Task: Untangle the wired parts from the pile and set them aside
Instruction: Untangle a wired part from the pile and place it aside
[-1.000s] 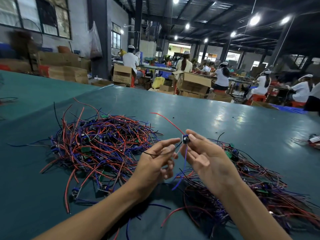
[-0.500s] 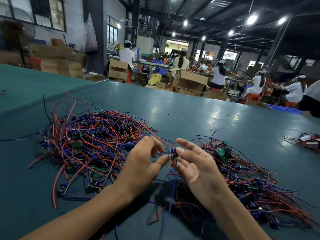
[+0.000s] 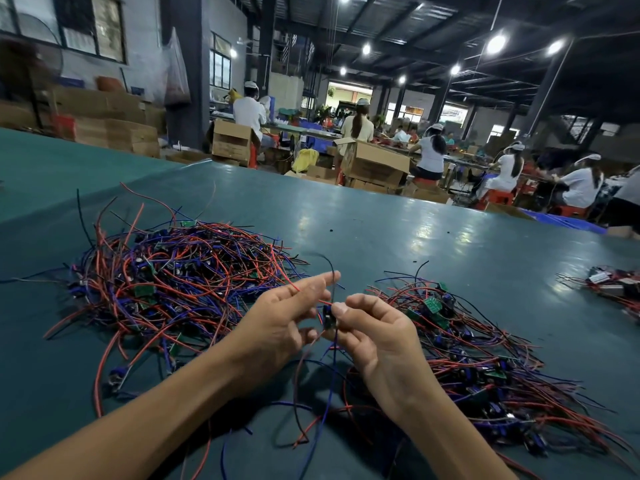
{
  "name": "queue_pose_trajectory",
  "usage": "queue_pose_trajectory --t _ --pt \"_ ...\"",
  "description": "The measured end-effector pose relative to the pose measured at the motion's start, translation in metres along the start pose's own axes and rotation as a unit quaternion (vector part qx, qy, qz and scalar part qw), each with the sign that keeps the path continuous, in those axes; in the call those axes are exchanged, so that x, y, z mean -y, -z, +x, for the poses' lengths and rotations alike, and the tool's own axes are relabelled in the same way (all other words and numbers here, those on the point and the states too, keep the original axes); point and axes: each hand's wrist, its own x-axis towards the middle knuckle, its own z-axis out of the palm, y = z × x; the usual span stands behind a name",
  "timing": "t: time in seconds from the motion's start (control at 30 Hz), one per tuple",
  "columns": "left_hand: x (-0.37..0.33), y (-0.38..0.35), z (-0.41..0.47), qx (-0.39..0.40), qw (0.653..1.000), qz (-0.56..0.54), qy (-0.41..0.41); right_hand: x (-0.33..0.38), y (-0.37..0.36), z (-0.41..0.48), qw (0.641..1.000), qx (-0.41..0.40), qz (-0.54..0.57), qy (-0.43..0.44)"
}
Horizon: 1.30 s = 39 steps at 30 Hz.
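A tangled pile of red, blue and black wired parts (image 3: 173, 282) lies on the green table (image 3: 433, 251) to the left. A second, flatter heap of wired parts (image 3: 485, 362) lies to the right. Between them my right hand (image 3: 377, 337) pinches one small dark wired part (image 3: 327, 318) above the table, its blue and red wires hanging down. My left hand (image 3: 277, 327) is beside it with the forefinger stretched out, fingertips at the part's wires; whether it holds a wire is unclear.
A small bundle of parts (image 3: 613, 285) lies at the table's right edge. Beyond the far table edge stand cardboard boxes (image 3: 374, 168) and several seated people in white at other benches.
The view shifted right and down. My left hand's forefinger has stretched out and lifted away from the part, while my right hand keeps pinching it, slightly lower.
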Motion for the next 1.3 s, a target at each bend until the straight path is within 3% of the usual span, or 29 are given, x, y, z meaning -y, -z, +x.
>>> queue_pose_trajectory --t 0.13,0.37,0.6,0.7,0.8,1.03,1.17,1.3 --pt "-0.006 0.003 -0.006 0.096 0.993 -0.063 0.042 0.0 0.003 0.0 1.0 0.01 0.0 -0.002" --pt "-0.002 0.009 -0.002 0.032 0.998 -0.046 0.035 -0.004 0.003 -0.002 0.997 0.045 -0.054 -0.041" --pt "0.001 0.011 -0.003 -0.002 0.996 0.082 0.016 -0.004 0.001 -0.006 0.978 0.049 -0.193 -0.061" --pt "0.001 0.013 -0.002 -0.008 0.994 0.105 0.012 -0.005 0.004 -0.009 0.963 0.052 -0.265 -0.019" --pt "-0.001 0.015 0.001 -0.064 0.99 0.123 -0.018 -0.007 0.0 -0.012 0.939 0.051 -0.334 0.061" --pt "-0.009 0.027 0.006 -0.199 0.965 0.141 -0.096 -0.014 -0.008 -0.02 0.875 0.087 -0.455 0.143" --pt "-0.006 0.028 0.008 -0.236 0.958 0.121 -0.109 -0.013 -0.006 -0.019 0.881 0.072 -0.449 0.134" --pt "-0.006 0.025 0.011 -0.214 0.974 0.003 -0.076 -0.013 -0.007 -0.021 0.925 0.038 -0.363 0.106"
